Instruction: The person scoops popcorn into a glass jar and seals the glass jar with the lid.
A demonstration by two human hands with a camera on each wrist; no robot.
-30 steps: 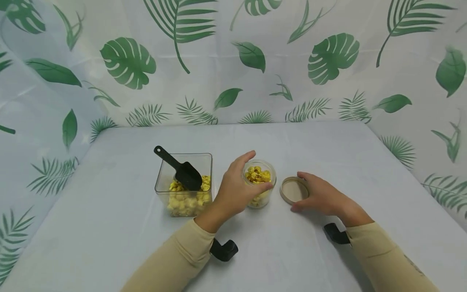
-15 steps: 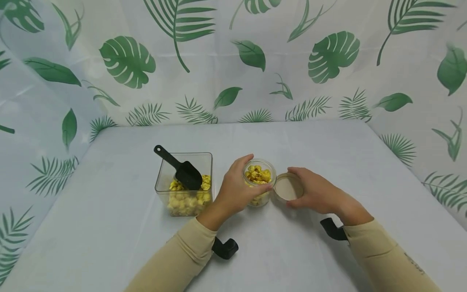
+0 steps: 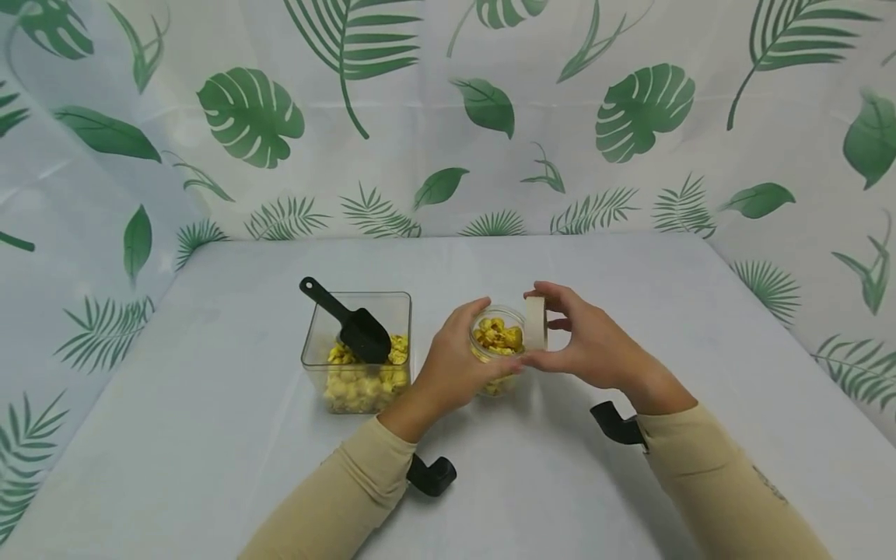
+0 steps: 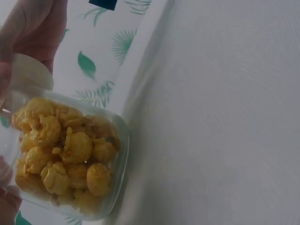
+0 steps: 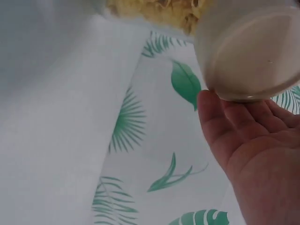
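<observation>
A clear jar filled with yellow popcorn stands on the table, its mouth uncovered. My left hand grips the jar from its left side, thumb in front and fingers behind. In my right hand is a beige round lid, pinched by its rim between thumb and fingers. The lid stands on edge, tilted upright beside the jar's right rim; whether they touch I cannot tell. From the right wrist view, the lid's flat round face shows above the fingers.
Left of the jar stands a clear square container with more popcorn. A black scoop leans in it, handle over the back left corner. A leaf-printed cloth rises behind the white table.
My right hand has lifted the lid off the table and moved it left to the jar, turning it on edge. My left hand stays on the jar.
</observation>
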